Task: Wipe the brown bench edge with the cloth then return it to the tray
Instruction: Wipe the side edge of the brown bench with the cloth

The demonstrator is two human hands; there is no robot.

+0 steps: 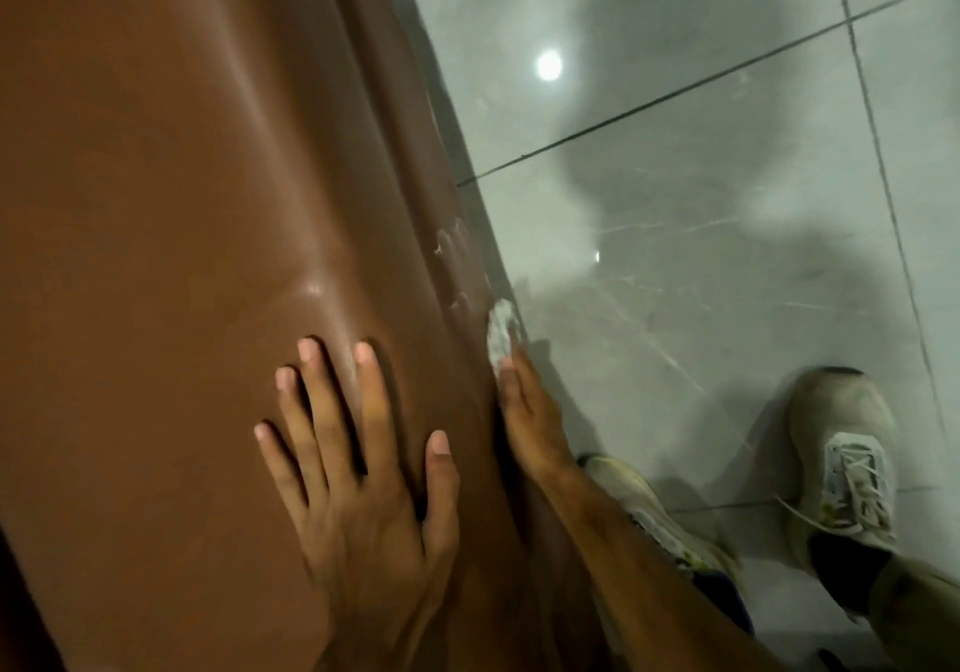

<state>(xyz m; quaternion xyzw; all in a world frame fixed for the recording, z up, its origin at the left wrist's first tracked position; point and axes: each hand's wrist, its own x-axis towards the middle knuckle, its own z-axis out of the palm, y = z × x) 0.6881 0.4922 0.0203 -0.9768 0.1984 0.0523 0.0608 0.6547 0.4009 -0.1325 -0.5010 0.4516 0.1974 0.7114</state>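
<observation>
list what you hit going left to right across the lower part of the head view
bench → left hand → right hand holding the cloth → left shoe → right shoe

Brown bench point(182, 204): smooth, glossy padded top, faint sheen near its right side, running diagonally through the view. Its edge point(457, 256) drops toward the grey floor and shows pale smears. Cloth point(500, 333): small, whitish-grey, crumpled into a wad, pressed against the edge low on the bench side.
</observation>
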